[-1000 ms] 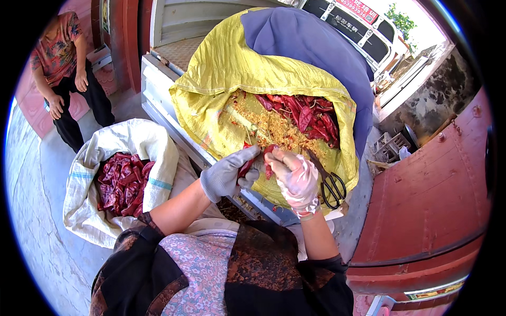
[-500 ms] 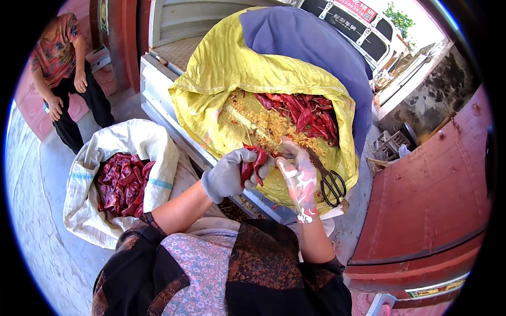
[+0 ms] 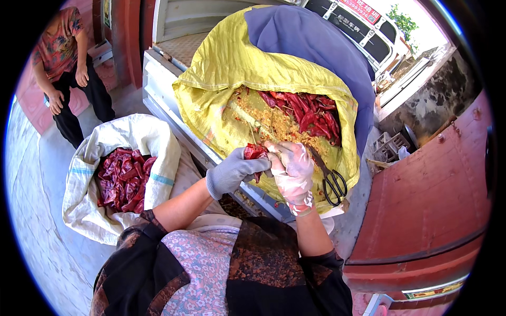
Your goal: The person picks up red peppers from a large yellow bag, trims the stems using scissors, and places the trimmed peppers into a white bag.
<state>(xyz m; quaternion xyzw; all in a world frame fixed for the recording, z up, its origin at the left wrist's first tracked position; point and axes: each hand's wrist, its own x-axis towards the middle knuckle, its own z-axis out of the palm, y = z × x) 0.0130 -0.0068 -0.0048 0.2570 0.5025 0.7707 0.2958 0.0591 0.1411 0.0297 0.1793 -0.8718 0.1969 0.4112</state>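
Observation:
My left hand [image 3: 232, 174], in a grey glove, is closed around a dried red chili pepper [image 3: 255, 152]; its fingers hide how many peppers are in the grip. Pressed up beside it, my right hand [image 3: 291, 171] wears a thin glove with a pink and white pattern. Its fingers are curled in at the pepper's edge, and what they pinch is hidden. Both hands are over the front of a yellow woven sack [image 3: 211, 89], whose folded-back mouth shows loose red chili peppers [image 3: 311, 113] and yellowish seeds and stem bits [image 3: 279, 124]. Black-handled scissors [image 3: 334, 187] lie right of my right hand.
A white woven sack [image 3: 79, 195] of dark red chili peppers [image 3: 124, 179] stands at lower left. The yellow sack rests on a vehicle's metal bed edge [image 3: 158, 89], with blue-purple cloth [image 3: 311, 31] behind. A person [image 3: 68, 68] sits at far left. Red metal panels [image 3: 421, 195] stand right.
My right hand has moved left and in against my left hand, its fingers now curled. The chili pepper in my left hand sits lower between the fingers and shows less.

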